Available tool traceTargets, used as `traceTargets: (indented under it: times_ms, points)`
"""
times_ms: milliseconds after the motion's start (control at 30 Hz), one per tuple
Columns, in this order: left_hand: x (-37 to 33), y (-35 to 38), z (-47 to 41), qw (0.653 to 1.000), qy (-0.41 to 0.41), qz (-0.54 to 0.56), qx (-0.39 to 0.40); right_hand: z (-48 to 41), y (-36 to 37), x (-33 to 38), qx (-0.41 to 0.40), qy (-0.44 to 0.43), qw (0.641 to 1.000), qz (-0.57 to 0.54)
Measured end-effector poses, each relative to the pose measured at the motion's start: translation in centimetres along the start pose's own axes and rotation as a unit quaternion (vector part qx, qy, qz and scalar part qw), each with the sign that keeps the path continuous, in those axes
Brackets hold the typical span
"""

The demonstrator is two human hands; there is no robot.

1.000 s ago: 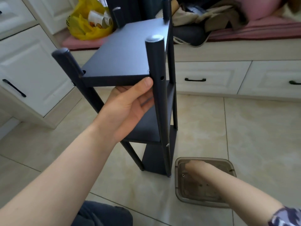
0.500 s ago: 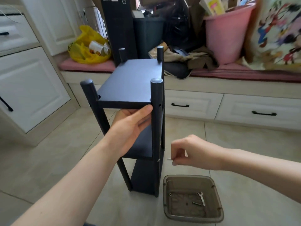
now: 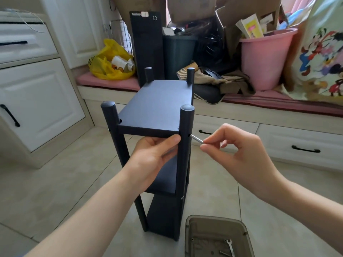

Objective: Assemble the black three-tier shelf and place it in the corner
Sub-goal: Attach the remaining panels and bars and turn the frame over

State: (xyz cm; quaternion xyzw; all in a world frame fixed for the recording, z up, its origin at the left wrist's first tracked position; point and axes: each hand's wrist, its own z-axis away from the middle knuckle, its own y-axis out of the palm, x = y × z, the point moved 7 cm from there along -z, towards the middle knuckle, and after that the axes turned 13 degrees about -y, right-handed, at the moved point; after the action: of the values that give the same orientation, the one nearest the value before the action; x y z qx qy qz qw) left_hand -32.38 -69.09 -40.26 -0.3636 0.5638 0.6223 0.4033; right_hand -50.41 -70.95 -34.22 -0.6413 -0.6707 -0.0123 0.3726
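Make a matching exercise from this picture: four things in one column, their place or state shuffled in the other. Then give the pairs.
Things:
1. screw
2. wrench
3. yellow bag
4. left hand

Place or state:
A. lying in the brown tray on the floor
B. gripping the shelf under its top board
C. sitting on the pink cushion
D. pinched by the right hand, tip at a shelf hole

Pairs: 1-D, 2-A, 3-C, 4-B
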Motion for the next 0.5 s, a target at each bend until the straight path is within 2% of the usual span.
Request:
traceTargets:
  times_ms: [267, 400, 500]
  points:
    - [0.0, 0.2, 0.1, 1.0, 0.008, 0.002, 0.003, -0.4, 1.3, 2.0, 0.014, -0.068, 0.997, 0.046]
    - [0.1, 0.2, 0.0, 1.0, 0.009, 0.011, 0.009, -0.4, 1.2, 1.7, 0.009, -0.058, 0.997, 0.049]
    - [0.1, 0.2, -0.1, 1.0, 0.009, 0.011, 0.009, -0.5, 0.9, 0.8, -0.013, -0.015, 1.0, 0.024]
